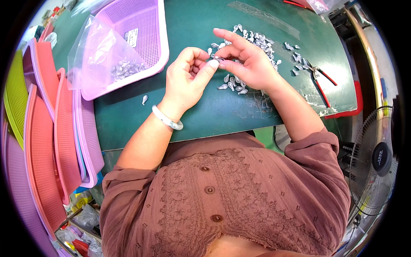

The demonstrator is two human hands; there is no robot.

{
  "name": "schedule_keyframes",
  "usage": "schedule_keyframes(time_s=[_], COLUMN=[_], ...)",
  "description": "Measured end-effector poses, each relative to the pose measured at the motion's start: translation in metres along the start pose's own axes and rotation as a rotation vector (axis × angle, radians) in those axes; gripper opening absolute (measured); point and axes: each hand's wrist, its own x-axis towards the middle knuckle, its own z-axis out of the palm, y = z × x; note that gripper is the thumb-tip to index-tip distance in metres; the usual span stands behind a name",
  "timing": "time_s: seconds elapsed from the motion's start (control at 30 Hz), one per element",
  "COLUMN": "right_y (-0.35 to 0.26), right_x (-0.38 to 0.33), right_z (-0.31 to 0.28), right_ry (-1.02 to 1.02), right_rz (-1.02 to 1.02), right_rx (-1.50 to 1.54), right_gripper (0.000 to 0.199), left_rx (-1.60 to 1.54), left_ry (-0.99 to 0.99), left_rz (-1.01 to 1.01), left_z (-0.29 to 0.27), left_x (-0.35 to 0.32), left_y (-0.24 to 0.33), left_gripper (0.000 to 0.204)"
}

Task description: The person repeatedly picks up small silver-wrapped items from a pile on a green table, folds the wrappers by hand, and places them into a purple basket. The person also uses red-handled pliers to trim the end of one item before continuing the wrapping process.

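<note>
Over the green table point(205, 113), my two hands meet at a small grey teardrop-shaped piece point(219, 59), partly hidden by the fingertips. My left hand point(183, 81), with a pale bangle point(167, 118) at the wrist, pinches it between thumb and fingers. From the other side, my right hand point(252, 62) grips it with its thumb and a bent finger, the index finger stretched upward. Similar grey pieces point(262, 40) lie heaped behind and under my right hand, with a smaller cluster point(234, 83) nearer me. One lone piece point(144, 100) rests left of my left wrist.
Left on the table stands a purple mesh basket point(164, 47), with a clear plastic bag point(83, 55) and more grey pieces in it. Stacked pink baskets point(43, 158) crowd the left edge. Red-handled nippers point(317, 81) lie at right, above a fan point(371, 158). Clear tape point(267, 19) crosses the far tabletop.
</note>
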Motion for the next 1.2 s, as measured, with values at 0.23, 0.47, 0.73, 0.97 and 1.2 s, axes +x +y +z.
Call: schedule_keyframes(time_s=[0.23,0.47,0.73,0.97,1.2], right_y=[-0.0073,-0.0024,-0.002,-0.0056,-0.0072], right_x=[0.0009,0.0002,0.0002,0.0004,-0.0002], right_z=[0.0035,0.0042,0.0039,0.0035,0.0039], right_ry=[0.009,0.038,0.072,0.081,0.083], right_rz=[-0.213,-0.152,-0.157,-0.183,-0.161], right_rx=[-0.477,-0.33,-0.256,-0.317,-0.296], right_gripper=[0.064,0.066,0.066,0.064,0.063], left_rx=[-0.038,-0.223,-0.326,-0.316,-0.392], left_ry=[-0.142,-0.135,-0.124,-0.132,-0.142], left_rz=[-0.271,-0.372,-0.452,-0.443,-0.476], left_z=[-0.0017,-0.0037,-0.0068,-0.0086,-0.0108], left_x=[0.0013,0.0037,0.0047,0.0051,0.0053], left_y=[0.0042,0.0043,0.0051,0.0034,0.0029], left_gripper=[0.018,0.018,0.019,0.02,0.018])
